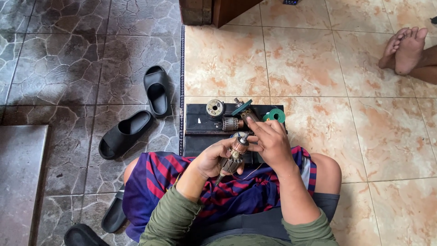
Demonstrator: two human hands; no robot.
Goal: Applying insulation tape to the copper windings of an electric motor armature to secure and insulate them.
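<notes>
- Two black slippers (139, 116) lie on the dark stone paving, well to the left of the motor armature.
- The left hand (213, 158) is wrapped around the motor armature (233, 157) from the left, over the person's lap; its long axis tilts up and to the right, copper end uppermost.
- The right hand (271, 145) meets the armature's upper end from the right, fingertips pressed to the copper part; whether they pinch the thin wire hanging below, I cannot tell.
- Just beyond the armature, a black mat (200, 125) holds a second armature (231, 123), a wire spool (215, 108) and a green reel (276, 115).
- Beige floor tiles (364, 136) spread right of the armature; another person's bare feet (406, 49) rest far right.
</notes>
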